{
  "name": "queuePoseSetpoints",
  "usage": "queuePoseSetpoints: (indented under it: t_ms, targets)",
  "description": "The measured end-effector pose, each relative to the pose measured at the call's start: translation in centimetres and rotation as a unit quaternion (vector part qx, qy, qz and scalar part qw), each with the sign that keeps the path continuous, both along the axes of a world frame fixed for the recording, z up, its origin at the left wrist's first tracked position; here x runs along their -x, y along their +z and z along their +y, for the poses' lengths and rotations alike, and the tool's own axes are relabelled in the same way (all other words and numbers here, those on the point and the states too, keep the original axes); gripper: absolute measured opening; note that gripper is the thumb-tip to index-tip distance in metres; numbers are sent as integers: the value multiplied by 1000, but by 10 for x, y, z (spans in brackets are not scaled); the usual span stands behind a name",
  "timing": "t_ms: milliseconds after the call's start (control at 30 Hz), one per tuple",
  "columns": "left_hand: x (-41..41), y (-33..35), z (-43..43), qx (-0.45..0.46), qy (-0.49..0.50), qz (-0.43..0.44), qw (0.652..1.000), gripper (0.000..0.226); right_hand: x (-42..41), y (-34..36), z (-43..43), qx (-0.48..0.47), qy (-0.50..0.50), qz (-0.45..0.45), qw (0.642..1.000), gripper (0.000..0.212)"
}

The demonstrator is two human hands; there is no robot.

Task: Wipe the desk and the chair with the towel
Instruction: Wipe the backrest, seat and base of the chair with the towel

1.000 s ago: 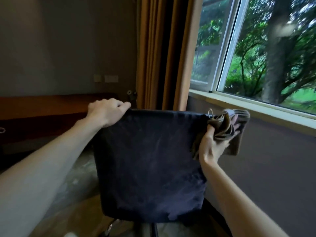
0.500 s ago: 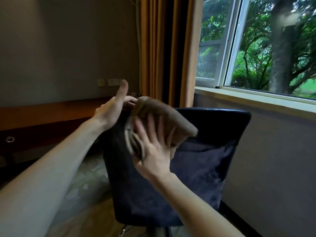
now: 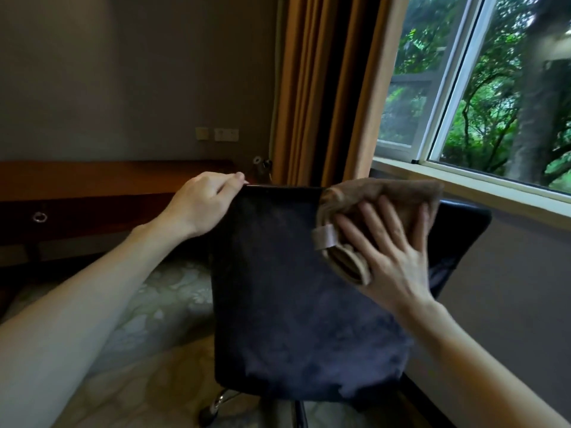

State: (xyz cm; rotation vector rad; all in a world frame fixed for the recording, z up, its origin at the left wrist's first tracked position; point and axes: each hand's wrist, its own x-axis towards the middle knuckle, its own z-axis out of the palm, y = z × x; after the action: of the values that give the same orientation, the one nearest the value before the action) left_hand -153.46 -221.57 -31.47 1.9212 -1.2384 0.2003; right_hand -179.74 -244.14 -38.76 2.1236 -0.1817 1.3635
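Here left hand (image 3: 200, 205) grips chair (image 3: 278, 288); right hand (image 3: 392, 254) (fingers spread) presses towel (image 3: 380, 193) against it

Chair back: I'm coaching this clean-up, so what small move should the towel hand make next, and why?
Probably slide the right hand with the towel down the chair back. Its flat fingers press the towel near the top edge, the dark panel below lies uncovered, and the left hand grips the top left corner, steadying it.
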Motion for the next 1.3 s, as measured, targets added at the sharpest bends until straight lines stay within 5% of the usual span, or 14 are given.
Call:
queuePoseSetpoints:
  t_ms: [67,133,200,367,533,700,867,1133,1300]
  targets:
    - [-12,-10,11,-4,-45,202,978,61,6,4,-10,-3,-9,-2,1000,72]
    - [-7,-24,14,-5,-102,380,919,65,5,7,-12,-12,-15,-6,1000,77]
    - [3,-38,8,26,-125,449,884,60,-7,9,-5,-38,-14,-29,999,79]
    - [24,-43,-6,62,-115,442,888,55,-48,10,30,-103,12,-90,990,74]
    - [38,-48,-1,50,-158,438,884,70,-87,-9,84,-153,109,-53,981,84]
    - [42,-54,12,145,-207,539,803,84,-118,-23,125,-101,162,56,980,82]
    - [37,-38,32,64,-235,504,829,110,-74,-16,82,-18,135,85,987,68]
    - [50,18,5,69,-205,404,889,102,-16,17,39,-104,49,-124,986,52]
    - [70,11,-6,-12,-255,411,875,109,-46,10,62,-107,82,-49,990,63]
